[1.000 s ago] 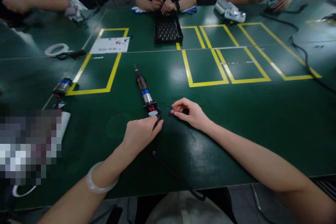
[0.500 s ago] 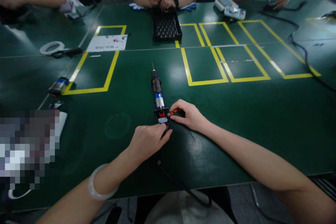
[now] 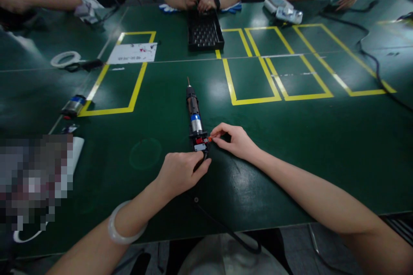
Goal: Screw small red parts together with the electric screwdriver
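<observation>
An electric screwdriver [image 3: 196,123] with its inner parts exposed lies on the green table, its bit pointing away from me. The motor is silver with a blue band, and red and black parts sit behind it. My left hand [image 3: 182,172] grips the rear end of the screwdriver between thumb and fingers. At the right side of the tool, my right hand [image 3: 234,139] pinches a small orange-red part [image 3: 210,139], whose exact kind is too small to make out. A black cable [image 3: 222,225] runs from below my left hand over the table's front edge.
Yellow tape outlines [image 3: 254,102] mark the table [image 3: 290,137]. Farther left are a loose motor [image 3: 73,106], a tape roll [image 3: 65,59] and a white sheet [image 3: 132,53]. A black tray [image 3: 205,46] stands before a person opposite; two other people sit at the far side.
My right fingertips have shifted very slightly to the right with the orange-red part between them. The left hand keeps its hold on the screwdriver's rear.
</observation>
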`<move>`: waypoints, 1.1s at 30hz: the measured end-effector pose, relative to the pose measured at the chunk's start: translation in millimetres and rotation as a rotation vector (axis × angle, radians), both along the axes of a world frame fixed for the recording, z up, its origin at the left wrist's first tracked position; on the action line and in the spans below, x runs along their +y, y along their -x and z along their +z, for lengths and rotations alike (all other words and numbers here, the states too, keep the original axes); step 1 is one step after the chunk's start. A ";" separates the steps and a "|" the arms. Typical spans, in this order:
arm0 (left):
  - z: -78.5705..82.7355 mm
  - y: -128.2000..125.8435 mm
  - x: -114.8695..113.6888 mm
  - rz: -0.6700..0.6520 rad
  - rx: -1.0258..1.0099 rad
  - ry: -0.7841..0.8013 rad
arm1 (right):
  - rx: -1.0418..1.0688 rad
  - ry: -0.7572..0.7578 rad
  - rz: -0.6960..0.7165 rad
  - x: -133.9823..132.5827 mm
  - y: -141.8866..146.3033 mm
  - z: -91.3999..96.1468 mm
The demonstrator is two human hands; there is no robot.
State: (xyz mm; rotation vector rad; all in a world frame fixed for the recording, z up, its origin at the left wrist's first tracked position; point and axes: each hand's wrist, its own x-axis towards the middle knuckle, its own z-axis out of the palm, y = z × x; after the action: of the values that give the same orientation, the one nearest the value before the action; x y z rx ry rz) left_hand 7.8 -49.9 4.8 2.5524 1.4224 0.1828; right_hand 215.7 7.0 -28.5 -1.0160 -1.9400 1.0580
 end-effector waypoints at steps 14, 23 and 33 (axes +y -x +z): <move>-6.8 9.8 41.6 -0.022 -0.157 -0.109 | -0.070 -0.104 0.177 -6.2 3.3 2.5; -4.6 9.5 44.8 0.032 0.008 -0.157 | -0.101 -0.111 0.191 -6.6 2.9 1.4; -8.8 100.9 81.5 0.247 0.114 -0.081 | -0.076 -0.071 0.191 -5.0 0.4 1.4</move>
State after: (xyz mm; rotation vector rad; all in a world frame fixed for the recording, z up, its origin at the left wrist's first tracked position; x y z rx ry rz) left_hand -93.1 31.6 -4.0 2.4777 1.8084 0.1381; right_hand 215.3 2.0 -27.1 -0.8553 -2.1550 1.0587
